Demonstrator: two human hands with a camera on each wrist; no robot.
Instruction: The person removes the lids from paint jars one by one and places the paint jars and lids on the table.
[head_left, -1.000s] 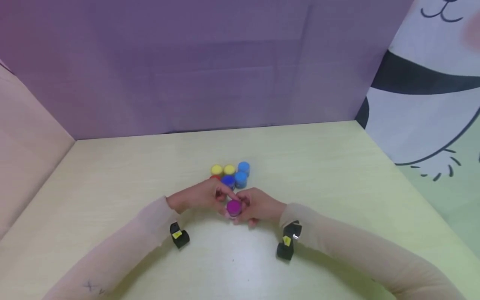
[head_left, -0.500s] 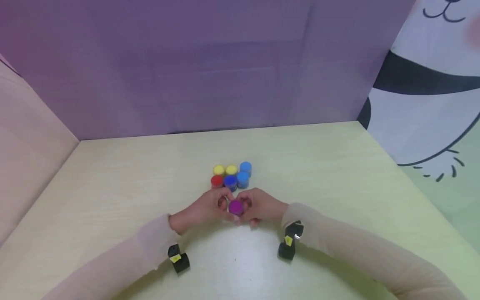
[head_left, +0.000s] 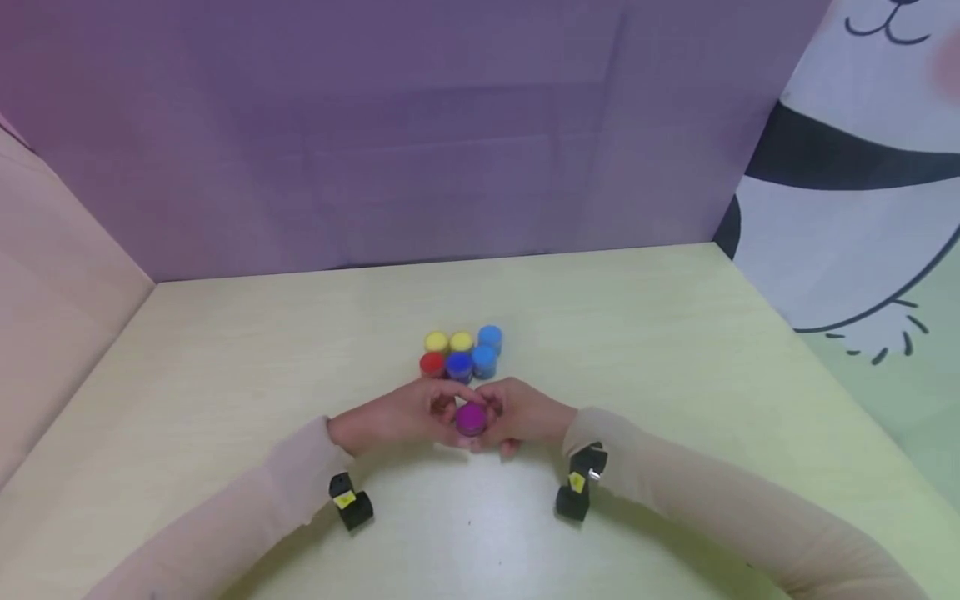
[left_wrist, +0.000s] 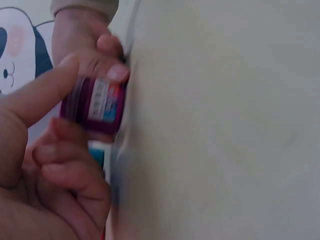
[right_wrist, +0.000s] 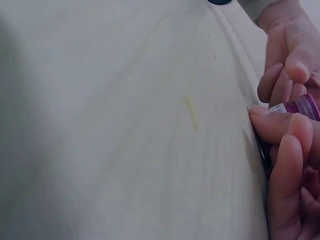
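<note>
A small purple-lidded paint jar [head_left: 471, 419] stands at mid-table between both hands. My right hand [head_left: 528, 412] grips its body from the right; in the left wrist view its thumb lies along the labelled side of the jar [left_wrist: 107, 102]. From the left, my left hand [head_left: 412, 411] has its thumb in front of the lid and its index finger reaching behind it, while its other fingers curl below. Only part of the jar [right_wrist: 302, 106] shows past the fingers in the right wrist view.
Just behind the hands stand a red-lidded jar [head_left: 432, 364], a dark blue jar [head_left: 460, 365], two light blue jars [head_left: 484, 361] and two yellow-lidded jars [head_left: 437, 341], set close together. A purple partition [head_left: 450, 150] rises at the table's back edge.
My left hand has shifted about the purple lid, its wrist dropping nearer and then moving back up and left. The red jar has come into fuller view. My right hand keeps its hold.
</note>
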